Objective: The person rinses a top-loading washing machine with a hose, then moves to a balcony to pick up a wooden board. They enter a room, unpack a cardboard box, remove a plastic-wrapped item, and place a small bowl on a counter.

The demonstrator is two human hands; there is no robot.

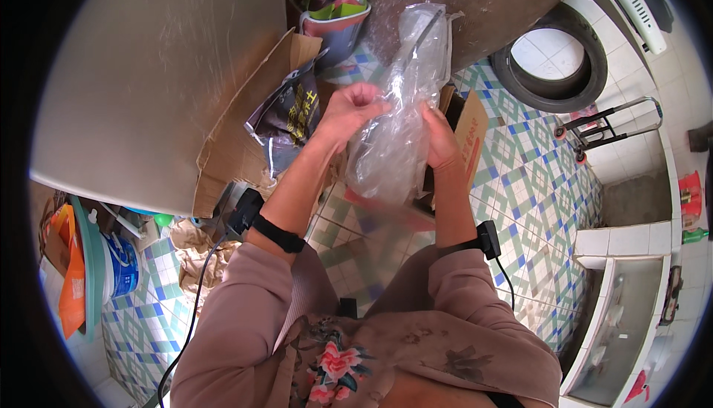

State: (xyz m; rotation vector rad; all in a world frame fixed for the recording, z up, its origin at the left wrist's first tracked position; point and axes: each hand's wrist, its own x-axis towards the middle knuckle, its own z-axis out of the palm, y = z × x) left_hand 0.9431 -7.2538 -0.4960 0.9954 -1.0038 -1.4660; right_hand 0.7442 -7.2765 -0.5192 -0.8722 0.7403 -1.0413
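Observation:
A large clear plastic bag (384, 157), crumpled and shiny, hangs between my two hands in front of me. My left hand (356, 110) pinches its left side with thumb and fingers. On the other side, my right hand (440, 135) grips the bag's right edge, thumb up. Whether anything is inside the bag I cannot tell. Partly hidden behind my right hand is an open cardboard box (470, 129) with red printing. To the left of my left hand, a dark plastic sack (295, 107) with yellow printing leans in a larger torn carton (239, 124).
A grey bin (334, 35) with a green-strapped bag stands beyond the carton. Along the right are a tyre (548, 57) and a folding hand trolley (607, 127). Crumpled brown paper (200, 246) and a blue-labelled bucket (122, 263) sit at left on the tiled floor (529, 196).

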